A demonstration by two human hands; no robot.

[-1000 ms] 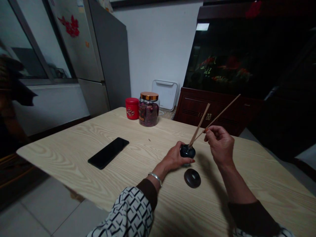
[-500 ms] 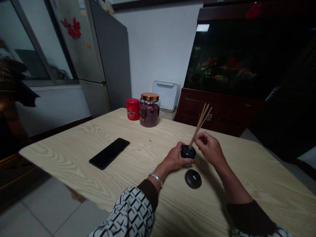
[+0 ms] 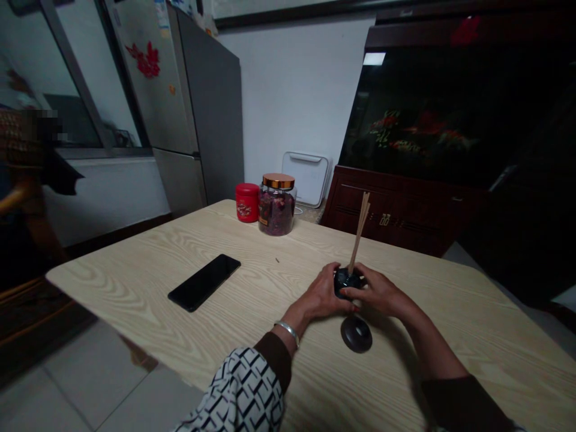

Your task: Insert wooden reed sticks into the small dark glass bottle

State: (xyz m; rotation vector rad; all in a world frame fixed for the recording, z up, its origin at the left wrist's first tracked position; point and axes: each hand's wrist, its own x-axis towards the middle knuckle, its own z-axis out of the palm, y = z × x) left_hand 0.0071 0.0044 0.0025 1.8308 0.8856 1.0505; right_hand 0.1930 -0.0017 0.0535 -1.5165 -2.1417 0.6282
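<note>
A small dark glass diffuser bottle (image 3: 344, 281) stands between my hands at the table's right half. Several thin reed sticks (image 3: 360, 231) rise from its neck, bunched close together and leaning slightly right. My left hand (image 3: 324, 292) is wrapped round the bottle's left side. From the right, my right hand (image 3: 375, 290) grips the bottle too, its thumb across the front. Just in front of the bottle, a dark round ring-shaped cap (image 3: 356, 333) with a hole in its middle lies on the wooden table (image 3: 252, 324).
A black phone (image 3: 204, 282) lies left of my arms. Toward the back stand a red canister (image 3: 247, 203) and a clear jar (image 3: 276, 210) with a copper lid. A tiny dark bit (image 3: 278, 260) lies mid-table. Beyond are a fridge (image 3: 216, 114) and a fish tank (image 3: 414, 114).
My right hand has moved down from the reed sticks onto the bottle. The sticks now stand closer together and more upright. The view has shifted slightly.
</note>
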